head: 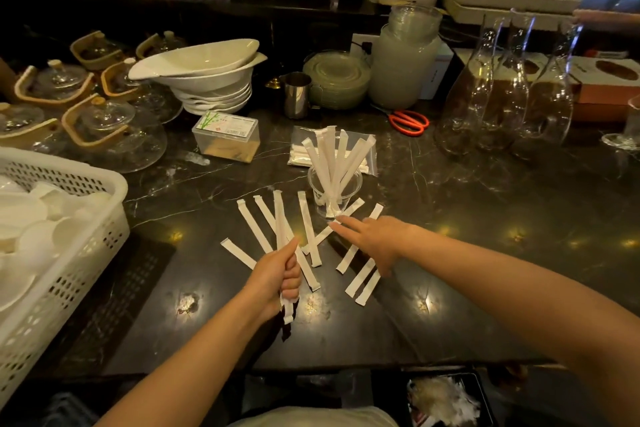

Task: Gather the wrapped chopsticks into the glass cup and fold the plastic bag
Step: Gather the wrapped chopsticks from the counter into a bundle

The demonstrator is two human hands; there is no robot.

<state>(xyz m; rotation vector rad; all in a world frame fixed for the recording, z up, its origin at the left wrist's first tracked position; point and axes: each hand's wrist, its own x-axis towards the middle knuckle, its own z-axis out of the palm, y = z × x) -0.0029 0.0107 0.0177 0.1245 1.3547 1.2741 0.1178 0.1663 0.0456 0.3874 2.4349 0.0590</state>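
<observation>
left hand (277, 274) was fisted tight on a small bundle of wrapped chopsticks (282, 236), tips fanned up past the thumb, tails hanging below the palm. right hand (375, 241) was spread flat, fingers (341, 225) apart and extended, nothing gripped; fingertips were just at the end of one loose stick near the base of the glass cup (334, 196), contact likely but could not be confirmed.

more wrapped sticks were left scattered on the dark counter (450, 270) between and under both hands, some crossed. the cup was already loaded with an upright bunch (334, 156). plastic bag (301, 149) was lying flat just behind the cup, not yet folded, a few sticks apparently still inside it.

judgement for the step: loose sticks are best swept together by the right hand, passed to the left bundle, ends squared, then dropped in as one lot. cup looked light and top-heavy, so a knock from the reaching hand should be avoided.
</observation>
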